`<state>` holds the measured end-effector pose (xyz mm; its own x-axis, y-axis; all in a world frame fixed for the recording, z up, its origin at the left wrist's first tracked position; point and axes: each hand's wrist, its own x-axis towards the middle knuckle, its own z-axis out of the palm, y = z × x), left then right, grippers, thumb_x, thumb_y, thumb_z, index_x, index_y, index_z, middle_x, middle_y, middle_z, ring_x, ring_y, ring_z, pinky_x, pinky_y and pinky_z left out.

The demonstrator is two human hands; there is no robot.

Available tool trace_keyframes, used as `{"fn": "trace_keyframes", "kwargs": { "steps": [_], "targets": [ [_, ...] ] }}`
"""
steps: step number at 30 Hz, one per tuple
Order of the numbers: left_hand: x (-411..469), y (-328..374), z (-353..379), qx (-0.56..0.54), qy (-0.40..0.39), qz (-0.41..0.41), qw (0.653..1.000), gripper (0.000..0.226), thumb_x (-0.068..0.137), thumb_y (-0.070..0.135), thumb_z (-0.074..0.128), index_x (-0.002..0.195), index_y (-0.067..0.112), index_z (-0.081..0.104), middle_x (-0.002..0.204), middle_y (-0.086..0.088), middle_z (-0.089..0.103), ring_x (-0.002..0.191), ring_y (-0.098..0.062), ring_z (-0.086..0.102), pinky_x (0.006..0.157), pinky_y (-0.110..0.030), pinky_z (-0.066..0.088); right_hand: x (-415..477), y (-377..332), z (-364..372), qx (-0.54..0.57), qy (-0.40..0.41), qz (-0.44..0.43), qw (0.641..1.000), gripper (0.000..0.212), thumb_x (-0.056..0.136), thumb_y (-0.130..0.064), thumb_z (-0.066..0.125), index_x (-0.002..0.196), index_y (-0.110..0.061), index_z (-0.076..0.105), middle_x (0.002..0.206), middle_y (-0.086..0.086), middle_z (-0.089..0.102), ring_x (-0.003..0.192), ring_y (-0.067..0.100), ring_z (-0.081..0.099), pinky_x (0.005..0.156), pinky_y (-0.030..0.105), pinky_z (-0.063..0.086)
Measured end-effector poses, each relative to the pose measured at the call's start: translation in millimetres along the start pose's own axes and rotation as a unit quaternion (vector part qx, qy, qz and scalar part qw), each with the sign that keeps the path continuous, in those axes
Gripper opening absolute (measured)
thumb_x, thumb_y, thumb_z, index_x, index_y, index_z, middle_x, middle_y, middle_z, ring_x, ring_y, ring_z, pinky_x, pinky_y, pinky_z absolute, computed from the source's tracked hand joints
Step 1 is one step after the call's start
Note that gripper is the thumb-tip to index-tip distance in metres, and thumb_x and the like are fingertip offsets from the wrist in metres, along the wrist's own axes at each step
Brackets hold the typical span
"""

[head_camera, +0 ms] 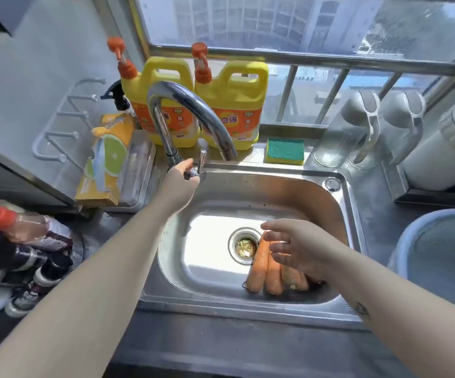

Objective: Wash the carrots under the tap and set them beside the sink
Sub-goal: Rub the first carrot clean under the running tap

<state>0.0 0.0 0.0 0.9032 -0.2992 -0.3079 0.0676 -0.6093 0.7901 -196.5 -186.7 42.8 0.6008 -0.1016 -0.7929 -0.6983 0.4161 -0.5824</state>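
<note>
In the head view, three orange carrots (264, 266) lie side by side on the floor of the rectangular stainless-steel sink (316, 192). They are in the lower right part of the basin, just beside the round drain strainer (244, 245). Their long axis goes from the strainer down toward the bottom edge of the frame, thin ends upward.

The right hand (297, 246) hovers directly above them, fingers spread and almost straight, holding nothing. Whether it touches them I cannot tell. It is clearly the nearer hand.

The left hand (182, 181) is stretched to the foot of the curved chrome tap (193, 110), upper middle of the frame. Its fingers seem to close on the lower part of the small steel lever (202, 158). No water is visible at the spout.

The spout opens above the upper edge of the basin, so I judge the carrots must go up and a little left in the frame to come under it; the basin floor there is bare. For setting down, the grey bench (220, 345) shows a bare strip along the bottom of the frame, while a pale blue round basin (439, 255) stands at the right.
</note>
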Motion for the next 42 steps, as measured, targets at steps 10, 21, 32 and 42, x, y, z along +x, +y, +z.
{"fn": "trace_keyframes", "kwargs": {
  "steps": [10,21,32,42],
  "targets": [
    [8.5,-1.2,12.0,0.046,-0.098,0.028,0.994,0.066,0.097,0.004,0.042,0.154,0.035,0.033,0.150,0.006,0.044,0.116,-0.020,0.053,0.090,-0.026,0.038,3.0,-0.6,16.4,0.015,0.020,0.004,1.000,0.013,0.094,-0.021,0.068,0.103,-0.012,0.069,0.079,0.002,0.065,0.060,0.013,0.057,0.058,0.024,0.047],
    [-22.7,0.7,31.7,0.111,-0.096,-0.025,0.989,0.081,0.097,0.015,0.050,0.162,0.019,0.003,0.169,-0.001,0.006,0.148,-0.027,0.029,0.109,-0.034,0.037,15.3,12.7,-4.3,-0.015,0.055,0.010,0.998,0.018,0.094,-0.025,0.068,0.106,-0.012,0.071,0.083,0.002,0.068,0.069,0.016,0.057,0.063,0.025,0.050],
    [-109.2,-28.4,76.2,0.089,-0.248,-0.118,0.957,0.047,0.101,0.028,0.051,0.147,0.021,0.046,0.107,0.011,0.056,0.098,-0.014,0.057,0.080,-0.025,0.046,87.1,74.4,-79.8,-0.529,0.168,0.066,0.829,0.025,0.086,-0.030,0.059,0.096,-0.008,0.066,0.082,0.004,0.067,0.078,0.023,0.067,0.072,0.035,0.059],
    [-129.0,-36.5,79.7,0.072,-0.203,-0.164,0.963,0.041,0.101,0.031,0.052,0.142,0.026,0.049,0.123,0.013,0.057,0.107,-0.010,0.060,0.071,-0.009,0.040,130.3,112.9,-77.6,-0.601,0.187,0.085,0.772,0.089,0.092,-0.051,0.051,0.157,-0.004,0.012,0.146,-0.002,0.050,0.132,0.015,0.049,0.102,0.031,0.045]
  ]
}}
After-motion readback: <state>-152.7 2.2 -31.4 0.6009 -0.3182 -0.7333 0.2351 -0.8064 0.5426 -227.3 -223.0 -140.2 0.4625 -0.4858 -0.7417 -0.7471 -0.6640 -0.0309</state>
